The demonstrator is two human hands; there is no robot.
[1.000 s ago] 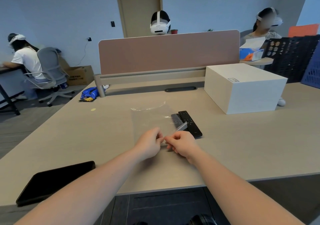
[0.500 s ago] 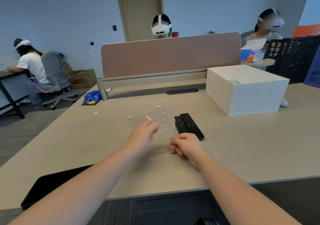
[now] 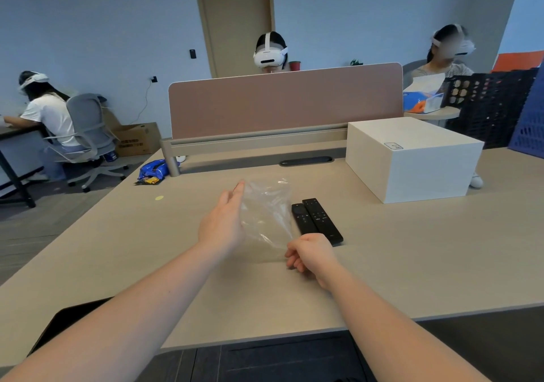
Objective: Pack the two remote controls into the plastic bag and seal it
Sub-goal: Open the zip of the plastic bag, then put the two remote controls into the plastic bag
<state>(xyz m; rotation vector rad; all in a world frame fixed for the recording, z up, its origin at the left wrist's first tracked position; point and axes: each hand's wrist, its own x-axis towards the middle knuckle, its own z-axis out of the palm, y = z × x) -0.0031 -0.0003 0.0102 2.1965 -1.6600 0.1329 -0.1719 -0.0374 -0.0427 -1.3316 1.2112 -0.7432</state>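
Hands at the pale counter's (image 3: 412, 249) middle: your left hand (image 3: 225, 224), fingers straight, against the limp, slippery clear plastic bag (image 3: 266, 214); right hand (image 3: 310, 253) pinching its near edge. Two rigid, light black remote controls (image 3: 316, 219) lie just beside; grip their long sides.

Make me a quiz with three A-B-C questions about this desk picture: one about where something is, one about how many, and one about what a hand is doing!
1. Where are the remote controls?
A) inside the plastic bag
B) on the table, right of the bag
C) in a hand

2. How many remotes are there?
A) three
B) one
C) two

3. How is the left hand?
A) fingers straight
B) closed fist
C) holding a remote

Answers:
1 B: they lie on the tabletop beside the bag.
2 C: a black pair lies side by side.
3 A: its fingers stretch out along the bag.
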